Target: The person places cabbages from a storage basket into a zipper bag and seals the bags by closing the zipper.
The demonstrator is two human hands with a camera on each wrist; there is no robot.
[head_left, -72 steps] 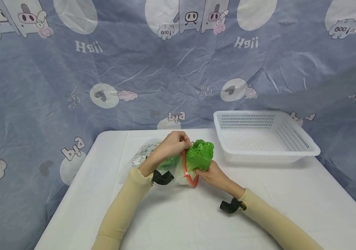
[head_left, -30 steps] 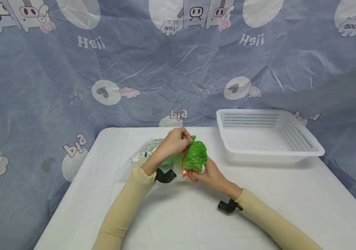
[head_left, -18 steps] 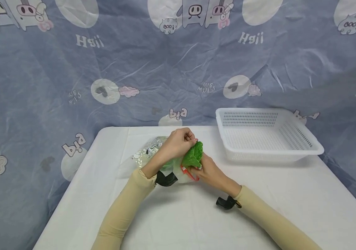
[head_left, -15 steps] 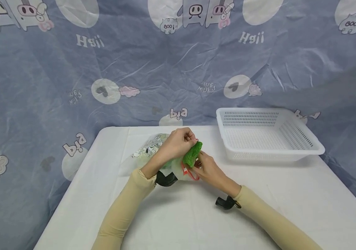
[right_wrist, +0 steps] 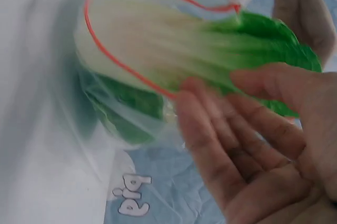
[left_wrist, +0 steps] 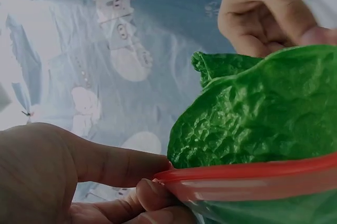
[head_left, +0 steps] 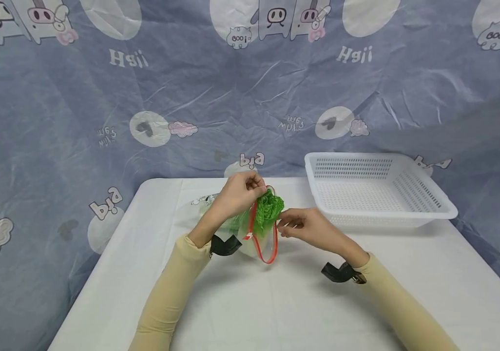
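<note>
Right hand (head_left: 313, 229) drawn back, fingers relaxed | left hand (head_left: 238, 196) pinches bag's red rim (left_wrist: 247, 170) | cabbage (head_left: 269, 209) crinkled green, pale-stalked

A white desk (head_left: 241, 312) with a rounded far-left corner carries a white rectangular perforated plastic basket (head_left: 364, 195) at far right and, nearer the middle, a clear, red-edged, printed plastic bag (head_left: 195, 212)

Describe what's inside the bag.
A cabbage, pale base inside the bag, leaf tips past the red zip. Something green shows deeper; I can't tell what, as the cabbage and, from the head, the left grip cover parts.
</note>
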